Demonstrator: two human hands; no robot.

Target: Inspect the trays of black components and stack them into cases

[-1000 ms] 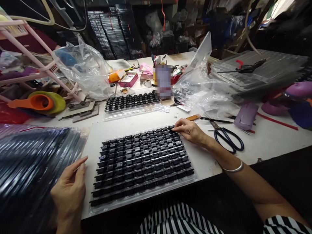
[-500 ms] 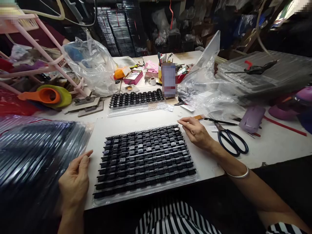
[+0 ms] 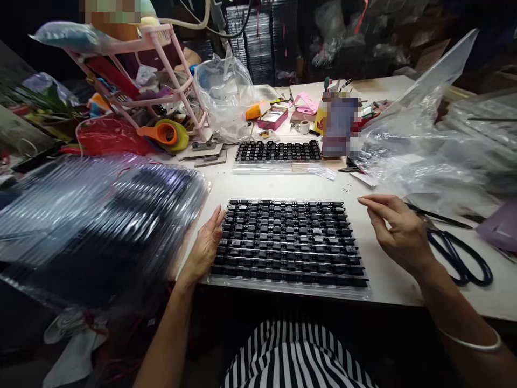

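Observation:
A clear plastic tray [image 3: 355, 291] lies in front of me, filled with rows of small black plastic parts [image 3: 288, 242] that look like connectors. My left hand [image 3: 204, 248] rests at the tray's left edge, fingers stretched out and touching it or very close to it. Off the tray's right side, my right hand [image 3: 398, 231] hovers over the white table with thumb and fingertips pinched together. Whatever is between those fingertips is too small to make out. A few tiny pale pieces [image 3: 347, 188] lie on the table beyond the right fingertips.
Dark-handled scissors [image 3: 460, 258] lie beside my right wrist. Stacked trays in plastic wrap [image 3: 105, 215] fill the left. Behind stands a second tray of black parts [image 3: 278, 151], near a blurred-out phone [image 3: 341, 124]. Plastic bags [image 3: 428, 145] and a pink rack [image 3: 177, 64] flank the table.
The view has swung left, so everything appears farther right. My left hand has come to the tray's left edge. My right hand stays pinched, now slightly farther from the tray.

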